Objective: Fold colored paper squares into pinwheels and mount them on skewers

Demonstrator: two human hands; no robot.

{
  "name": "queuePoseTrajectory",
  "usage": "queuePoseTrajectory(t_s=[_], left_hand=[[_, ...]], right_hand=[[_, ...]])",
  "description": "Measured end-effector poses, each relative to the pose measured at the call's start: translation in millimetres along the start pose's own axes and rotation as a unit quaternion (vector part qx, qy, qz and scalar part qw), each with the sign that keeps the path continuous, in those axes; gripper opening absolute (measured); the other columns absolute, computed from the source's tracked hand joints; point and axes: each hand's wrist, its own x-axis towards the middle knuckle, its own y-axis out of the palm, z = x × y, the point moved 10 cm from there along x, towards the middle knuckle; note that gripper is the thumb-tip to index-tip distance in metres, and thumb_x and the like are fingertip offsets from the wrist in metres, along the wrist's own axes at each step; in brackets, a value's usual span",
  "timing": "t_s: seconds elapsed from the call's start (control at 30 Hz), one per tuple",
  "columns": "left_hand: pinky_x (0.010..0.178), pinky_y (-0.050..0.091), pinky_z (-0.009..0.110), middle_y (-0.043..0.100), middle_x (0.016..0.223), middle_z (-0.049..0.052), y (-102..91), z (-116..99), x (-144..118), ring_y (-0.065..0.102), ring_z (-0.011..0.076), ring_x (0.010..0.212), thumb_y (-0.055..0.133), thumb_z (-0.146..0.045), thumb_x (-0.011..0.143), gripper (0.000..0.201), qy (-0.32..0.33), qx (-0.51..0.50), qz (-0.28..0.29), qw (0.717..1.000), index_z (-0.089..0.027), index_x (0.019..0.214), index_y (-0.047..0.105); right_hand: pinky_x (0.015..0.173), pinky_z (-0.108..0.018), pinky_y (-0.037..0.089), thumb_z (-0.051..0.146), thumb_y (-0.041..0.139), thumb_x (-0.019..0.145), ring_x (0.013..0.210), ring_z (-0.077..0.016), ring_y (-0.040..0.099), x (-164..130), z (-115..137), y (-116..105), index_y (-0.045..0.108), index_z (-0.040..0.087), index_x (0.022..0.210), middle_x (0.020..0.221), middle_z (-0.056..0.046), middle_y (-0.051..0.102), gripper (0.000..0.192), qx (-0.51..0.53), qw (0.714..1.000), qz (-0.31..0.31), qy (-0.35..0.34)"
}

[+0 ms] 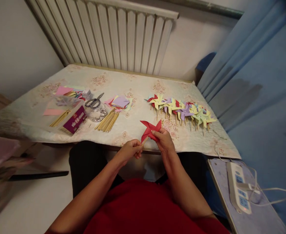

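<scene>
One red pinwheel [150, 130], one pair of scissors [94, 101], one purple box [74, 121], one power strip [238, 186]; finished pinwheels [182, 110] too crowded to count.

My table [138, 86] wears a pale flowered cloth. On its left side lie pink paper sheets [53, 111], a purple box [74, 122], scissors [94, 101], a coil of beads [99, 114], a bundle of wooden sticks [108, 122] and a stack of coloured paper squares [119, 102]. To the right, a row of finished pinwheels [182, 111] lies near the edge.
</scene>
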Motion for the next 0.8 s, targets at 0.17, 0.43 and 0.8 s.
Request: queuePoseTrajectory(t_s=[0.17, 0.43, 0.8], left_hand=[[0.046, 0.037, 0.02, 0.058, 0.062, -0.003, 0.2, 0, 0, 0.055, 0.0086, 0.048, 0.066, -0.034, 0.072, 0.022, -0.004, 0.019, -0.001, 1.0, -0.016, 0.073, 0.053], [0.047, 0.037, 0.019, 0.059, 0.061, -0.002, -14.5, 2, 6, 0.053, 0.0073, 0.049, 0.069, -0.036, 0.071, 0.026, 0.031, -0.057, -0.056, 0.996, -0.016, 0.072, 0.053], [0.054, 0.047, 0.021, 0.062, 0.061, 0.0, -16.0, 11, 7, 0.06, 0.01, 0.056, 0.076, -0.026, 0.062, 0.027, 0.011, -0.149, -0.099, 0.984, -0.014, 0.072, 0.053]], right_hand=[[0.061, -0.023, 0.054, 0.023, 0.085, 0.053, 0.061, -0.0112, 0.063, -1, -2, 3, 0.071, 0.014, 0.082, 0.075, -0.002, 0.072, 0.034, 0.008, 1.0, 0.013, 0.015], [0.058, -0.023, 0.052, 0.053, 0.081, 0.062, 0.063, -0.0126, 0.063, 1, 0, -21, 0.069, 0.018, 0.091, 0.074, -0.002, 0.07, 0.046, 0.052, 0.998, -0.024, 0.016], [0.055, -0.024, 0.044, 0.039, 0.076, 0.066, 0.053, -0.0098, 0.054, -26, -66, 3, 0.071, 0.017, 0.075, 0.06, 0.002, 0.063, 0.025, -0.115, 0.989, 0.039, 0.083]])
